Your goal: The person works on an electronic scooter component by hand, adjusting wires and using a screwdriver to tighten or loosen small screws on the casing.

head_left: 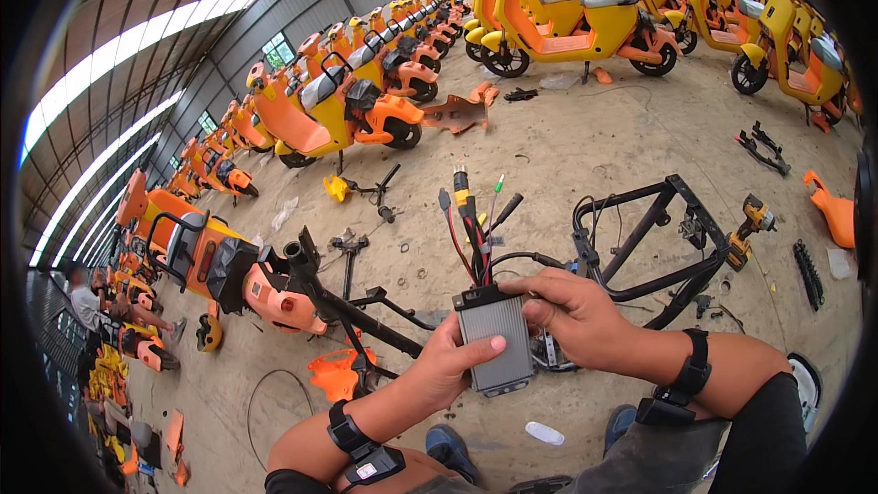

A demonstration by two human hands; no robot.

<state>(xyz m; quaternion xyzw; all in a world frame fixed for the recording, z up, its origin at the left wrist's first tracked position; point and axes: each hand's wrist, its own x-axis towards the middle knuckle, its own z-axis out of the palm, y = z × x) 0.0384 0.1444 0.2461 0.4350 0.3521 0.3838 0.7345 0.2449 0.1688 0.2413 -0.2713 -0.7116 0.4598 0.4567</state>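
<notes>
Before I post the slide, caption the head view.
Left hand holding a ridged grey box, right hand at its top corner, wires fanning out.

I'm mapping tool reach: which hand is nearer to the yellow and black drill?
Right. The right hand, at the upper right of the grey finned box, is left of the drill; the left hand, holding the box's left side, is farther left.

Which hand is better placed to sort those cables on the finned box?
Right, probably: the right hand is up by the base of the cables, while the left hand is occupied gripping the grey finned box.
</notes>
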